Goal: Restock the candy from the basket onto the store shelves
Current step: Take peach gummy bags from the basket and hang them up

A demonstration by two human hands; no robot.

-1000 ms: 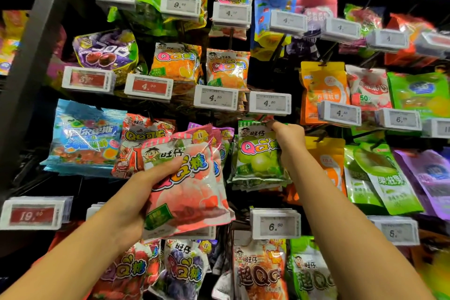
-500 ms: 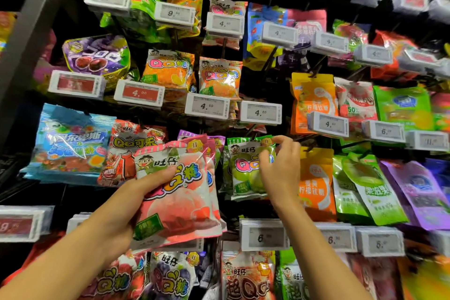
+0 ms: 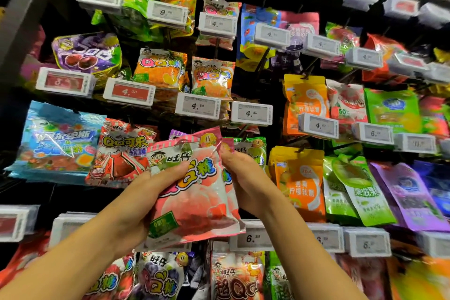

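Pink candy bags held up at the pegs

My left hand (image 3: 136, 204) grips the pink candy bags (image 3: 194, 197) with thumb across the front; my right hand (image 3: 246, 182) pinches their upper right edge. Light, crinkly, slippery (best held by the top seal). Behind them, green bags (image 3: 253, 151) hang on pegs.

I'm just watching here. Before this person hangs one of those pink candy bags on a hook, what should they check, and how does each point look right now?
1. Left hand holds the pink candy bags firmly: ok.
2. Right hand has one bag's edge: ok, it grips the right side.
3. One bag separated from the stack: cannot tell.
4. Hang hole at the bag's top reachable: cannot tell, hole not visible.
5. Matching hook found: cannot tell; the bags in hand hide that spot.
6. Neighbouring green bags out of the way: not ok, right behind the right hand.
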